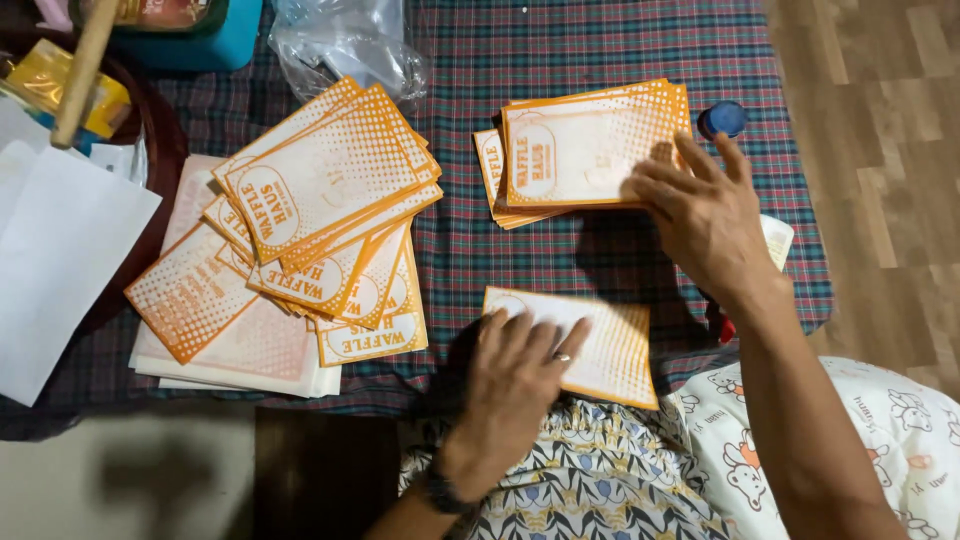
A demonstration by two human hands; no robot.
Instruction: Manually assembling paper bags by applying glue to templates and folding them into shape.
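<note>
Near edge of the tabletop [620,260], plaid cloth: left hand [515,385] lies flat, fingers spread, pressing on a single orange-and-white paper bag [610,345]. The bag overhangs the near edge toward the lap. Nothing is pinched; the palm only weighs it down.

Farther in, toward the right edge: right hand [705,215] rests open with its fingertips on the right end of a neat bag stack [585,150], not closed round anything.

Handling, as a judgement: the bags look thin, light and flat, floppy if lifted by one corner, and likely to slide on one another. An edge or corner pinch, or a flat palm drag, should suit.

A blue cap [722,118] sits just beside the stack at the right edge. Left of centre, a loose fanned heap of bags [320,190] lies over pale sheets [250,350]. A clear plastic bag [345,45] is at the far edge.

Open cloth shows between the stack and the single bag, and between the two piles. The right edge drops straight to wood floor [880,150].
</note>
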